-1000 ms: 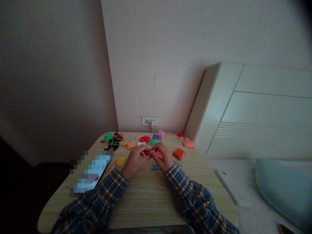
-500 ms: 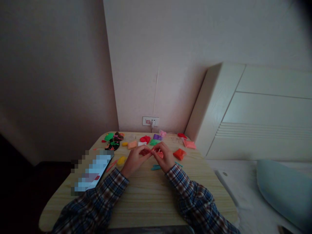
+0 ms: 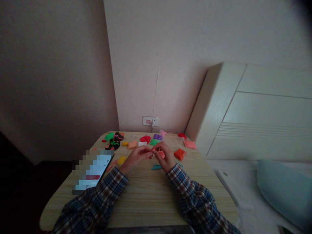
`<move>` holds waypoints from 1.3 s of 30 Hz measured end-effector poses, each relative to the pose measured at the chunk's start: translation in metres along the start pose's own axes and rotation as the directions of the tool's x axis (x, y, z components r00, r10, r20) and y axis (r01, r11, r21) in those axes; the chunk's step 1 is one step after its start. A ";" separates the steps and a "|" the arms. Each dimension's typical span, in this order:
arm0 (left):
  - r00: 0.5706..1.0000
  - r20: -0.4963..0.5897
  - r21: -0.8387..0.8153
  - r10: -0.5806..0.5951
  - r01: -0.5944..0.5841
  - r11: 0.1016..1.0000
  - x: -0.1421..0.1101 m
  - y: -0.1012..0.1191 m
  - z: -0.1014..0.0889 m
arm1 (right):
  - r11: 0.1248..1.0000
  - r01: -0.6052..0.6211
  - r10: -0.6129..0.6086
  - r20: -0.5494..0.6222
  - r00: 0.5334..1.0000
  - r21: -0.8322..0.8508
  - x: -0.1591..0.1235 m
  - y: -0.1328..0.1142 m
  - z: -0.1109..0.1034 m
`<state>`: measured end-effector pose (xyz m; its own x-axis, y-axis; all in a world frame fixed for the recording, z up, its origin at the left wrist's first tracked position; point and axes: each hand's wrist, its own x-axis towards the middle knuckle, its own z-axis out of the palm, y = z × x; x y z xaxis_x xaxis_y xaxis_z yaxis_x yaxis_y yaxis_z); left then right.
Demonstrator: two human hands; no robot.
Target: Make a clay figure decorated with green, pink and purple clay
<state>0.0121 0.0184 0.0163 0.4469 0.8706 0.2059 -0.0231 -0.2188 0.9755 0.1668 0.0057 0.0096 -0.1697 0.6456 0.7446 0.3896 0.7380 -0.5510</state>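
Pinkish-red and small, a soft-looking piece (image 3: 149, 157) sits left of the orange packet (image 3: 180, 154), at the nearly closed fingertips of our left hand (image 3: 136, 157) and right hand (image 3: 167, 159), which seem to pinch it between them, though its edges are blurred. Light, even pressure, we judge, keeps its shape; a harder squeeze risks flattening it.

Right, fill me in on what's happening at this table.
A person in plaid sleeves has the left hand and right hand together above the table, fingertips meeting. They seem to be working something small and pinkish, though the fingers mostly hide it. An orange packet lies beyond the right hand, blue sticks lie nearer the person, and a yellow lump sits by the left wrist.
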 end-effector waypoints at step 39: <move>0.992 0.020 -0.245 -0.127 0.128 0.961 -0.007 0.006 0.001 | 0.999 0.037 -0.036 0.017 0.999 -0.025 0.000 -0.001 0.001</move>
<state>0.0097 0.0110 0.0203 0.4641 0.8823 0.0784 -0.1840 0.0095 0.9829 0.1658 0.0047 0.0100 -0.1991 0.6216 0.7576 0.4056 0.7560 -0.5137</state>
